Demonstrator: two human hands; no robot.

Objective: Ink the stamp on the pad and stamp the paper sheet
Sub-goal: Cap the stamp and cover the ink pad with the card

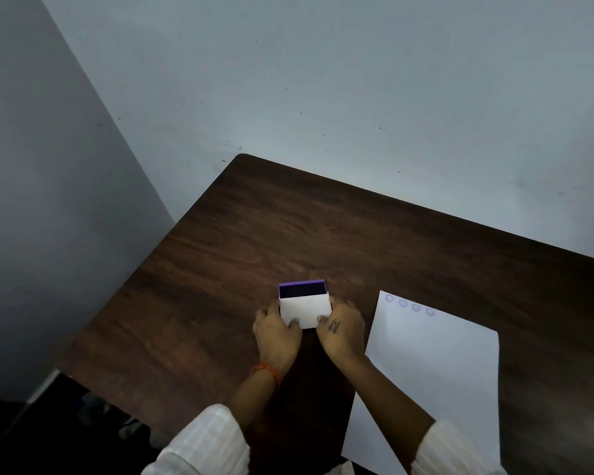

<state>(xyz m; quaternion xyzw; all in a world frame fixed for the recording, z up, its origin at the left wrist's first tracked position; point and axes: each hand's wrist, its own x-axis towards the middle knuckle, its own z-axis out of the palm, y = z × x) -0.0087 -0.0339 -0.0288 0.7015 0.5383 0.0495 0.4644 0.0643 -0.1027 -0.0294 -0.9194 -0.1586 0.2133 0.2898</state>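
Note:
The ink pad [301,290] is a purple case with a dark inked surface, and its white lid [305,308] covers the near half. My left hand [276,334] grips the lid's left side, thumb on top. My right hand [342,329] holds its right side the same way. A white paper sheet [436,365] lies to the right of my hands, with several round purple stamp marks [409,305] along its far edge. No stamp is visible.
Everything rests on a dark wooden table [254,234] set in a corner against pale blue-grey walls [288,80]. The table's left edge runs diagonally, with dark floor [48,440] beyond it at lower left.

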